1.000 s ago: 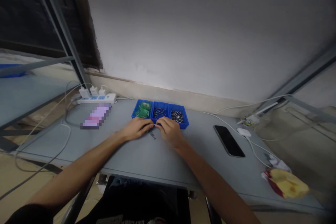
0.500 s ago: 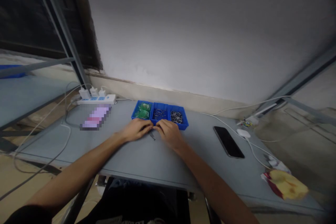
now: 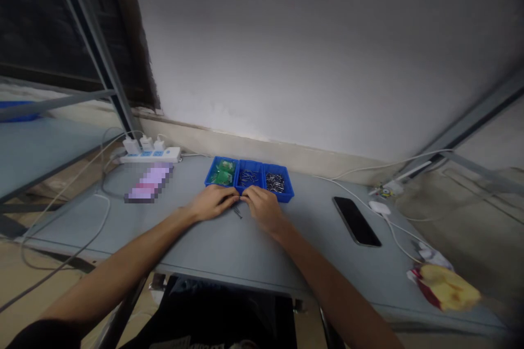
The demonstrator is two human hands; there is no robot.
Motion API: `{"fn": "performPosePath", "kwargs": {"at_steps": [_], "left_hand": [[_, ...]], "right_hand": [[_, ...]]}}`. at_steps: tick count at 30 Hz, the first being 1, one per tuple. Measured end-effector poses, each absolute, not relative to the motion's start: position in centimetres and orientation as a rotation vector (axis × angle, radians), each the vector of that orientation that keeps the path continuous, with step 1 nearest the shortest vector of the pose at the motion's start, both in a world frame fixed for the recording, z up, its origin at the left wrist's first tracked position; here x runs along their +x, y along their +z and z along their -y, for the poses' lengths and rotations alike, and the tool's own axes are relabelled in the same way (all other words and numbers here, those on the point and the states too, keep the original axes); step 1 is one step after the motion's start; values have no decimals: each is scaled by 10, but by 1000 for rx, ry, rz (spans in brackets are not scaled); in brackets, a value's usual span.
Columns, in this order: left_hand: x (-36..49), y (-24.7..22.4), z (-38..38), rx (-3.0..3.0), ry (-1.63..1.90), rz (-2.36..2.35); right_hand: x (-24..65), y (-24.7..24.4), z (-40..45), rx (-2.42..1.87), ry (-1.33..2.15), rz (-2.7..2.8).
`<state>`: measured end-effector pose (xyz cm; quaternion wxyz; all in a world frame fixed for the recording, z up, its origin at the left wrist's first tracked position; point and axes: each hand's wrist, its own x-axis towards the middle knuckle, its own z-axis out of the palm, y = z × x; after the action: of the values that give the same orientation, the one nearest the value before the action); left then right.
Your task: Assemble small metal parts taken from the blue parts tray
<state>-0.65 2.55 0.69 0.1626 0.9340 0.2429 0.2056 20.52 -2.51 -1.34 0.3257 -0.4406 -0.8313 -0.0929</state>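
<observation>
My left hand and my right hand meet at the fingertips just in front of the blue bins. Both are closed in a pinch; whatever small piece sits between the fingertips is too small to make out. Several dark screws lie on the table just below the fingers. Behind the hands stand three joined blue bins: the left bin has green plastic packets, the middle one dark screws, and the right one shiny metal pieces that look like screws.
On the grey table, a black phone lies to the right, near a white charger and a yellow-and-red wrapper. At the left are a white power strip with cables and a blurred-out phone. A wall rises behind.
My right fingertips have shifted very slightly to the left, against the left ones. Everything else stays where it was.
</observation>
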Motion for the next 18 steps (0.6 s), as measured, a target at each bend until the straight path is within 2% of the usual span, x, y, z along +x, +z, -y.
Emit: {"fn": "performPosePath", "kwargs": {"at_steps": [18], "left_hand": [[-7, 8, -25, 2677, 592, -674]], "right_hand": [[204, -13, 25, -1173, -313, 2207]]}}
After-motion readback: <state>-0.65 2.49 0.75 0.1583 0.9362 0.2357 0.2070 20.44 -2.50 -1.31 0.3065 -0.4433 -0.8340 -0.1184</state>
